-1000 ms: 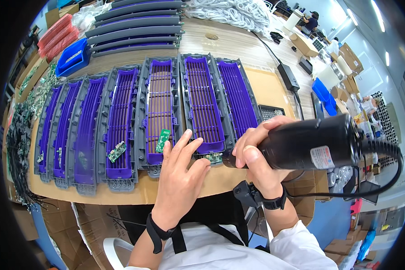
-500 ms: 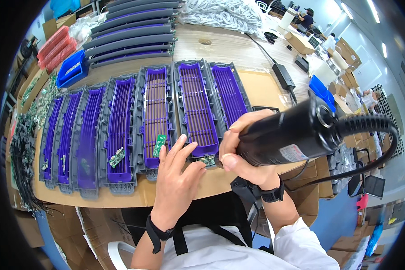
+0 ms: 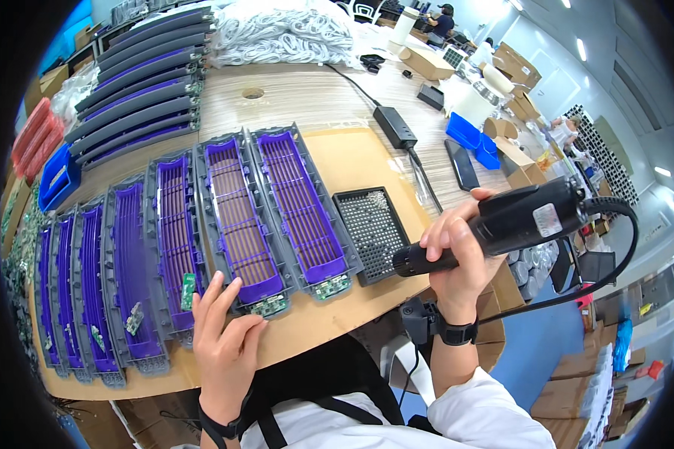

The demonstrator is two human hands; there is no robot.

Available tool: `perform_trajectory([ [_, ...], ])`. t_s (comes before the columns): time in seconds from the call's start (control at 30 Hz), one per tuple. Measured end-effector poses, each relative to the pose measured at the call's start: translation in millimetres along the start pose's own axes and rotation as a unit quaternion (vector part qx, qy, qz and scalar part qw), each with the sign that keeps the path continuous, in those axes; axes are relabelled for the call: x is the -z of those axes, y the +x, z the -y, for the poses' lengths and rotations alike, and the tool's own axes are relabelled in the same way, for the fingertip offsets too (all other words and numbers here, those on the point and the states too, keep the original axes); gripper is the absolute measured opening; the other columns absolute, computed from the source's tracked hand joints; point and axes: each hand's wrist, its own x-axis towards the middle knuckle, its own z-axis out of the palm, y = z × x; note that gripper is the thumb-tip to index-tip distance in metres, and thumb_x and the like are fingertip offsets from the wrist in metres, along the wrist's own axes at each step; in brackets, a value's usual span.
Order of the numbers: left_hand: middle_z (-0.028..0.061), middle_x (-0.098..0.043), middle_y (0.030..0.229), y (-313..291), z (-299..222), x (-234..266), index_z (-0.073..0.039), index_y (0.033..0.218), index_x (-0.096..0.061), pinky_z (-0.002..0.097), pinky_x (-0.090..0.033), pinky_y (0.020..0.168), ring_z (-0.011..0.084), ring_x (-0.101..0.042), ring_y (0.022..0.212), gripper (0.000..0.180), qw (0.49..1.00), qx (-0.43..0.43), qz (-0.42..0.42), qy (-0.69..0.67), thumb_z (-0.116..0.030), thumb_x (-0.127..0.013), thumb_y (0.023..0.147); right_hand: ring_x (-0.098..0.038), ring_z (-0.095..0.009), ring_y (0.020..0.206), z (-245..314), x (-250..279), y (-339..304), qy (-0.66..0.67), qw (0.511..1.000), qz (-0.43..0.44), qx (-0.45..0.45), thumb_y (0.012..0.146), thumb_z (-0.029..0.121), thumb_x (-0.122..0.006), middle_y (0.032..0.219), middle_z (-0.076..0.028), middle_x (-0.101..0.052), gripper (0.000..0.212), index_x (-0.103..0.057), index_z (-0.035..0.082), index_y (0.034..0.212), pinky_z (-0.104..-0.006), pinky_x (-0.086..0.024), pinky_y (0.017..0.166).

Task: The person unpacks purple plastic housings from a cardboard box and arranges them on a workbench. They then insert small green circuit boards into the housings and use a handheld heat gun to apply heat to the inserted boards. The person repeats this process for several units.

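A black electric screwdriver (image 3: 502, 228) with a thick cable is gripped in my right hand (image 3: 460, 258). Its nose end is over the right edge of a black screw tray (image 3: 368, 228), a grid of small holes with loose screws. My left hand (image 3: 225, 348) rests with fingers apart at the lower ends of the grey and purple slatted housings. Its fingertips are beside a small green circuit board (image 3: 188, 292) and near another circuit board (image 3: 268, 306) seated in the end of a housing (image 3: 243, 224). To the right, a further housing (image 3: 303, 202) also has a board (image 3: 332, 287) in its end.
Several more housings (image 3: 90, 284) line the cardboard-covered table's left side. Curved grey panels (image 3: 138, 90) are stacked behind, beside bundled white cables (image 3: 284, 34). A power adapter (image 3: 395, 127), a phone (image 3: 463, 165) and blue bins (image 3: 472, 138) lie at the right. People work farther back.
My right hand has carried the screwdriver from the end of a housing to the screw tray. My left hand stays by the same housing ends; the whole view has turned rightward.
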Motion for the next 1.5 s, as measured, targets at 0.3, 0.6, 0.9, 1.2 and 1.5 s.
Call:
perform_trajectory([
  [0.3, 0.0138, -0.063, 0.126, 1, 0, 1, -0.004, 0.076, -0.068, 0.0512, -0.031, 0.110, 0.0369, -0.048, 0.130, 0.017, 1.000, 0.000, 0.005, 0.008, 0.004, -0.078, 0.065, -0.054, -0.014, 0.052, -13, 12, 3, -0.013, 1.000, -0.024, -0.011, 0.084, -0.006, -0.061, 0.069, -0.009, -0.057, 0.045, -0.040, -0.006, 0.123, -0.0287, -0.048, 0.052],
  [0.6, 0.0129, -0.063, 0.126, 1, -1, 0, -0.005, 0.076, -0.069, 0.0517, -0.029, 0.112, 0.0365, -0.048, 0.131, 0.017, 1.000, 0.008, 0.005, 0.014, 0.004, -0.078, 0.065, -0.055, -0.014, 0.053, -16, 15, 3, -0.026, 0.999, -0.018, -0.015, 0.083, -0.007, -0.061, 0.068, -0.009, -0.057, 0.042, -0.041, -0.006, 0.121, -0.0279, -0.048, 0.052],
  [0.9, 0.0130, -0.063, 0.126, 0, -1, 1, -0.005, 0.076, -0.068, 0.0516, -0.030, 0.111, 0.0364, -0.047, 0.131, 0.017, 1.000, 0.013, 0.008, 0.016, 0.004, -0.078, 0.066, -0.055, -0.014, 0.052, -18, 14, 2, -0.040, 0.999, -0.025, -0.026, 0.082, -0.008, -0.062, 0.067, -0.009, -0.057, 0.043, -0.042, -0.006, 0.120, -0.0275, -0.048, 0.052],
  [1.2, 0.0127, -0.064, 0.124, 0, -5, 4, -0.007, 0.075, -0.072, 0.0534, -0.028, 0.111, 0.0362, -0.049, 0.130, 0.015, 1.000, -0.001, -0.024, 0.016, 0.002, -0.079, 0.065, -0.055, -0.014, 0.054, -14, 12, -2, -0.027, 1.000, 0.001, -0.007, 0.082, -0.008, -0.062, 0.069, -0.008, -0.058, 0.045, -0.042, -0.005, 0.122, -0.0265, -0.048, 0.052],
  [1.5, 0.0097, -0.065, 0.122, -2, 3, 2, -0.012, 0.077, -0.076, 0.0528, -0.030, 0.110, 0.0329, -0.052, 0.127, 0.016, 1.000, -0.013, -0.026, -0.007, -0.001, -0.081, 0.066, -0.047, -0.013, 0.048, 11, -64, -31, 0.028, 0.994, 0.104, -0.002, 0.087, 0.012, -0.061, 0.066, -0.002, -0.045, 0.053, -0.033, 0.004, 0.132, -0.0328, -0.047, 0.052],
])
